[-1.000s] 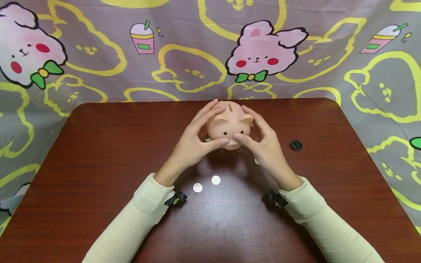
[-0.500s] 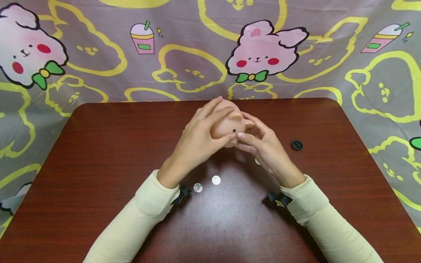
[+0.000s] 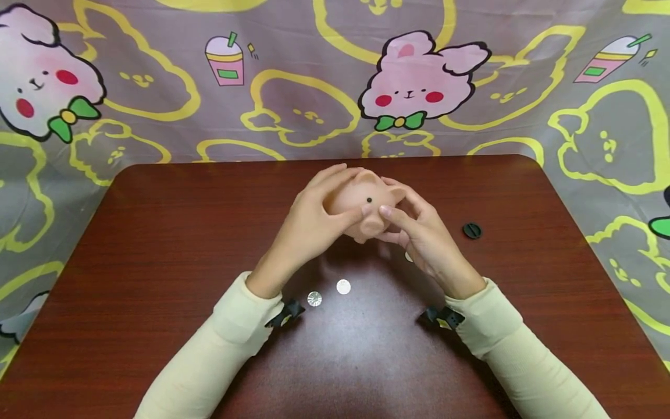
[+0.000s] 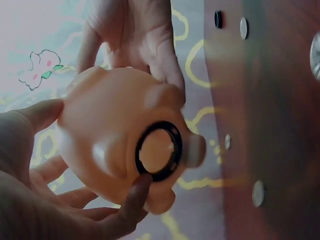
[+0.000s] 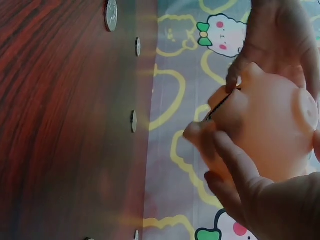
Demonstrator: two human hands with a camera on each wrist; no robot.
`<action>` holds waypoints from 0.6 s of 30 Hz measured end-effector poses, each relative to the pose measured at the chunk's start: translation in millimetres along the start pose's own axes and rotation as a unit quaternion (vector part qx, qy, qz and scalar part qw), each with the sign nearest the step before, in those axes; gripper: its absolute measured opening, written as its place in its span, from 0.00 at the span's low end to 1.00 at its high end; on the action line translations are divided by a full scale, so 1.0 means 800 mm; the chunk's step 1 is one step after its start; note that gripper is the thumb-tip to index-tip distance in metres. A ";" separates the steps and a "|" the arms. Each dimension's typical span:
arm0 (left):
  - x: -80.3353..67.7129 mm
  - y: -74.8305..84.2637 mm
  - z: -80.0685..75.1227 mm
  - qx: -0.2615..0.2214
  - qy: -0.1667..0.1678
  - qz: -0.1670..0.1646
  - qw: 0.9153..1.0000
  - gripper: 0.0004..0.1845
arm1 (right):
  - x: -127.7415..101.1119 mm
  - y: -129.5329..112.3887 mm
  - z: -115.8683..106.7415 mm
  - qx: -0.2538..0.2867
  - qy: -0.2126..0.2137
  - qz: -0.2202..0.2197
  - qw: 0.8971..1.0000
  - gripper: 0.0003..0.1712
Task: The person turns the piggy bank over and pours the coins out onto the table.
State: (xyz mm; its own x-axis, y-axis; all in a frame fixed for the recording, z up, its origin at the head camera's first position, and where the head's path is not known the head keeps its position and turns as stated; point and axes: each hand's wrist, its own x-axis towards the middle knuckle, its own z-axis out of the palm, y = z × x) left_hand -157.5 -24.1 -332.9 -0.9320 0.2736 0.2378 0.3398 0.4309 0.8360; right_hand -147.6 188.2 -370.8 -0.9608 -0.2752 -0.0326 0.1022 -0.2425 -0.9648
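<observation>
Both hands hold a peach-coloured piggy bank (image 3: pixel 352 201) over the far part of the table, its snout toward the head camera and its body tilted. My left hand (image 3: pixel 300 227) grips its left side, thumb by the snout. On the other side my right hand (image 3: pixel 431 241) has its thumb beside the snout and other fingers behind and beneath. In the left wrist view, a black ring (image 4: pixel 178 142) surrounds a round opening in the belly, among the stubby feet; a left fingertip rests at its edge. From the right wrist view the piggy bank (image 5: pixel 275 120) is seen from the side.
Two silver coins (image 3: pixel 343 287) lie on the brown table (image 3: pixel 183 233) in front of the hands. Another coin (image 3: pixel 409 256) is partly hidden by the right hand. A black slotted cap (image 3: pixel 472 231) lies farther right. A patterned cloth (image 3: pixel 303 110) hangs behind the table.
The piggy bank has rolled and turned in the hands: its coin slot, facing up at first, is now out of sight. The right hand's fingers have shifted beneath it. Coins and cap stay put.
</observation>
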 end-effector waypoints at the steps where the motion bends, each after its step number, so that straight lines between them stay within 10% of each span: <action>1: 0.000 -0.002 0.000 -0.031 -0.004 -0.010 0.999 0.31 | 0.000 -0.001 0.001 -0.001 0.001 -0.003 1.000 0.31; 10: 0.000 -0.023 0.002 -0.168 -0.059 -0.013 0.984 0.35 | -0.005 -0.003 0.008 -0.130 0.058 -0.076 0.987 0.39; 13: 0.000 -0.029 0.002 -0.175 -0.081 0.015 0.981 0.40 | -0.006 0.001 0.011 -0.254 0.077 -0.163 0.950 0.44; 18: -0.005 -0.042 0.006 -0.152 -0.075 0.048 0.984 0.49 | -0.006 0.008 0.017 -0.392 0.058 -0.321 0.860 0.46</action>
State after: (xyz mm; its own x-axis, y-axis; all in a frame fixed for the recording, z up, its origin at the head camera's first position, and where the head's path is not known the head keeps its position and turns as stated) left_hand -164.7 -35.4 -364.4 -0.8602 0.4345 0.2670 0.3513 0.1253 0.9278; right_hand -138.7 175.2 -372.9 -0.7785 -0.2131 0.5903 -0.6203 0.4043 -0.6721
